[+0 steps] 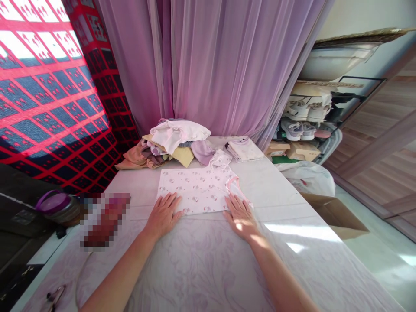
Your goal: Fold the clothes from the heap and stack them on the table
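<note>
Printed top [196, 186]: one, pale pink with small repeated figures, lying flat at the centre of the frame, a short sleeve [221, 158] jutting from its upper right
Handling: by its look thin and soft, so likely light, limp and quick to crease (nothing brittle about it); it should slide readily on the cover beneath
Hold points: probably best at the straight lower edge near its two ends, or along the straight left edge; the pink-trimmed opening [234, 185] at its right may stretch if pulled
Left hand [164, 213]: palm down on the lower-left corner of the top, fingers extended and fairly close together, thumb set apart, pinching nothing
Right hand [240, 216]: palm down at the lower right of the top, fingers straight and a little spread, just below the trimmed opening, gripping nothing
Patterned cover [201, 264]: pale, filling the lower middle of the frame
Clothing heap [178, 134]: loose, mixed colours, upper middle of the frame
Folded stack [248, 151]: neat, right of the heap
</note>
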Available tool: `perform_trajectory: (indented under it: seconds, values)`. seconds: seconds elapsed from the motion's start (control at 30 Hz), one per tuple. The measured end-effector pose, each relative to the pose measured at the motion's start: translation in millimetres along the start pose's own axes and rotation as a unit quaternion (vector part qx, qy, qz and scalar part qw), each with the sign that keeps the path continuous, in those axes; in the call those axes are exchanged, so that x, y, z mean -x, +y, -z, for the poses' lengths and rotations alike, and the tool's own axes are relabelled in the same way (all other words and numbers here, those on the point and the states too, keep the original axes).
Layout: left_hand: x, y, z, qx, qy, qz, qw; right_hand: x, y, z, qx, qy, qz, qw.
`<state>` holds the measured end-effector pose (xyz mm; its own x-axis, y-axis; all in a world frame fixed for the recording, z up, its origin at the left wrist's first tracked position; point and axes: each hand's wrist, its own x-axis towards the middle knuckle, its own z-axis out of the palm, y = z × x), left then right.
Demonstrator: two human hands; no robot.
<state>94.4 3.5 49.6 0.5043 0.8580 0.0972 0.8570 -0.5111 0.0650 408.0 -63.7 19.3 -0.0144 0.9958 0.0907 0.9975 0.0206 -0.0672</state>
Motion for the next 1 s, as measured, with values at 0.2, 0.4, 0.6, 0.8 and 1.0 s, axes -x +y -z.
perform_trajectory:
  seconds: [0.2,0.4,0.6,0.8,1.0]
  values:
    - [-1,2,0.8,0.013,0.008,-0.002,1.000,-3,-3,7,0.008,-0.025,-0.014,1.000]
    - [-1,4,2.1,0.008,0.003,0.007,1.000,-1,-6,1,0.008,0.062,-0.079,0.995]
    - [-1,4,3.5,-0.004,0.007,0.005,1.000,13,-9,-1,0.015,0.132,-0.136,0.982]
    - [-3,1,-0.7,0.009,0.025,-0.004,1.000,23,-17,8,0.000,0.104,-0.147,0.984]
    - [-3,3,1.3,0.004,0.026,0.000,1.000,25,-17,14,-0.024,0.092,-0.151,0.984]
